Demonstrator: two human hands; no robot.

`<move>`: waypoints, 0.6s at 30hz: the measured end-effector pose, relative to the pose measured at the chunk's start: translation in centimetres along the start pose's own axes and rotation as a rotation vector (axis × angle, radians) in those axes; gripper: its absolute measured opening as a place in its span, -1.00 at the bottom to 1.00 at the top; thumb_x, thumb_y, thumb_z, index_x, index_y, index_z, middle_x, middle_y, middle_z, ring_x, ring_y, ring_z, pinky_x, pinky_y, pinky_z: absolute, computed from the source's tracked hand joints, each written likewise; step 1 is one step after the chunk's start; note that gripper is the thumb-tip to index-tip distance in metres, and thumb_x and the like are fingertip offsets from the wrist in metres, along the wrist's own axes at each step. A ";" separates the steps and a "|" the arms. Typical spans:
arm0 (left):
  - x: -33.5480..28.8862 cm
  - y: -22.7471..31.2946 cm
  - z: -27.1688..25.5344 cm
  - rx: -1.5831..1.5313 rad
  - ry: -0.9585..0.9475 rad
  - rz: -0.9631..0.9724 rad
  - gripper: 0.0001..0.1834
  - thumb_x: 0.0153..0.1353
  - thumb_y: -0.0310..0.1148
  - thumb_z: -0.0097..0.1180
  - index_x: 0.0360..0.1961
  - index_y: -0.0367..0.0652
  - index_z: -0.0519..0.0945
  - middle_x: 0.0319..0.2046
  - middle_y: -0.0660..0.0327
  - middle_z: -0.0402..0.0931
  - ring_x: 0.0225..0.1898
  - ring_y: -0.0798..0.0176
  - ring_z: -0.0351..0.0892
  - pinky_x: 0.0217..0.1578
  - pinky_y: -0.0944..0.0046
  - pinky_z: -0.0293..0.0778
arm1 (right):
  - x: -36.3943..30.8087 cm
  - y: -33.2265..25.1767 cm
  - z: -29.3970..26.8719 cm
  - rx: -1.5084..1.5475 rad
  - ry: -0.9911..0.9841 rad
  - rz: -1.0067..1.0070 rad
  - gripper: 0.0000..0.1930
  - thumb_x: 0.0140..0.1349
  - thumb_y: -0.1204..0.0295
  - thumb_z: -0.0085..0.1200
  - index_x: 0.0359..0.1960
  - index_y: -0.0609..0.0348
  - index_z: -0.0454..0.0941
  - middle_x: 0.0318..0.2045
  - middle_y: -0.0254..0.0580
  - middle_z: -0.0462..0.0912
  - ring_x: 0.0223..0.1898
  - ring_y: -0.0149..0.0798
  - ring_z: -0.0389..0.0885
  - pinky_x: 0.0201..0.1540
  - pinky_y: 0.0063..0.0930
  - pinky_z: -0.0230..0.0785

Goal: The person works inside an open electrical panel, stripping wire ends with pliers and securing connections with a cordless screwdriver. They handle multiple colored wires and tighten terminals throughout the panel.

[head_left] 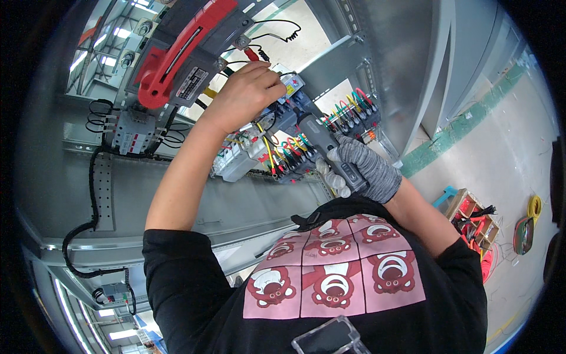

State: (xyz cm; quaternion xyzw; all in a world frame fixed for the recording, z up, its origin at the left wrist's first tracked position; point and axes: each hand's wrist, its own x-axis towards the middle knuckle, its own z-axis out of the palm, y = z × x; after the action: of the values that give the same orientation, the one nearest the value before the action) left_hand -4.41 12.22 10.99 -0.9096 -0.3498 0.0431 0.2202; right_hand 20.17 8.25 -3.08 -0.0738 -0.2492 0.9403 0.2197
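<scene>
a grey electric screwdriver (328,147) is gripped in the gloved right hand (365,168), fingers wrapped shut round its handle, its tip set against the terminal block (283,127) inside the open grey cabinet (377,53). the bare left hand (244,94) is curled closed over the top of that block, pinching at the coloured wires (271,150) (what exactly is pinched cannot be told). a slip is judged likely if the bit is tilted: the neighbouring wires could be nicked, or a left fingertip caught.

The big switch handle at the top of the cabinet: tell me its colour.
Red, on a dark grey switch body; the switch handle shows best in the head view, upper left.
</scene>
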 end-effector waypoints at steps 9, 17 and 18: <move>-0.6 0.0 0.5 -0.048 0.052 -0.002 -0.82 -0.12 -0.51 0.12 -0.41 -0.16 0.48 -0.36 0.17 0.50 -0.14 0.01 0.54 0.01 0.06 0.47 | -0.5 -0.5 1.4 0.204 0.123 0.015 -0.62 0.22 0.19 0.09 -0.26 0.37 0.50 -0.54 -0.08 0.57 -0.67 -0.27 0.54 -0.70 -0.53 0.45; -0.5 -0.1 0.2 -0.053 0.040 -0.001 -0.82 -0.12 -0.52 0.14 -0.41 -0.16 0.49 -0.38 0.16 0.49 -0.16 0.03 0.54 -0.02 0.07 0.46 | 0.2 -0.2 0.3 0.129 -0.029 0.030 -0.67 0.25 0.22 0.10 -0.29 0.33 0.50 -0.59 -0.15 0.55 -0.67 -0.32 0.54 -0.71 -0.54 0.42; -0.5 0.0 0.3 -0.059 0.039 -0.009 -0.82 -0.12 -0.52 0.14 -0.41 -0.16 0.49 -0.38 0.16 0.50 -0.16 0.03 0.54 -0.02 0.07 0.46 | 0.2 -0.3 0.6 0.139 -0.019 0.035 -0.67 0.25 0.22 0.10 -0.30 0.32 0.50 -0.60 -0.15 0.55 -0.68 -0.32 0.54 -0.71 -0.54 0.42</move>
State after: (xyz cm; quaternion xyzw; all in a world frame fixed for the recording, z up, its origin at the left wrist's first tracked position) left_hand -4.91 12.00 10.68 -0.9148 -0.3504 0.0141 0.2005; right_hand 19.98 8.30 -2.40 -0.0537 -0.1838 0.9598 0.2053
